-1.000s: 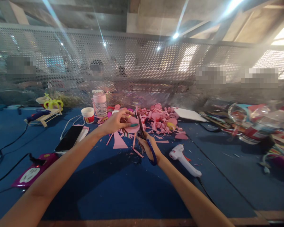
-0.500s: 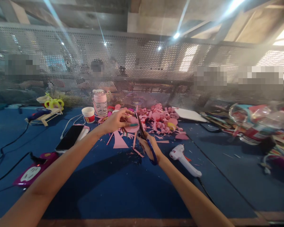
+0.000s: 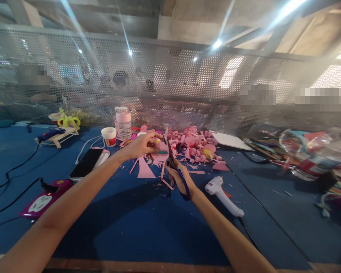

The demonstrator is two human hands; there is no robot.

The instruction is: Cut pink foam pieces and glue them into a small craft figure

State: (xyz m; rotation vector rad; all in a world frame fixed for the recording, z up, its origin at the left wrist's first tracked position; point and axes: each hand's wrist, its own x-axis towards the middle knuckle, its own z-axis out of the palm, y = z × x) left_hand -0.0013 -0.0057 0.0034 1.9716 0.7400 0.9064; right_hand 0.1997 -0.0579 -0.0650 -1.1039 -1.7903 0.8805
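My left hand [image 3: 144,146] pinches a round piece of pink paper [image 3: 162,154] between thumb and fingers, above the blue table. Scissors with dark blue handles [image 3: 183,184] are gripped in my right hand [image 3: 179,176]. Their blades point up and away from me, right at the edge of the pink piece; whether they are parted is hard to make out. Beneath and behind both hands lies a heap of pink paper scraps [image 3: 191,142], curled strips and discs. A larger pink offcut [image 3: 145,168] rests below my left hand.
A white glue gun [image 3: 225,197] with a cord lies right of my right hand. On the left are a phone [image 3: 86,163], a purple power strip [image 3: 44,199], a paper cup [image 3: 109,136] and a pink-lidded bottle [image 3: 123,123]. A perforated metal screen [image 3: 176,81] stands behind.
The whole view has shifted slightly, with table items appearing a little further right. Both hands keep nearly the same pose, the scissors still at the pink piece's edge.
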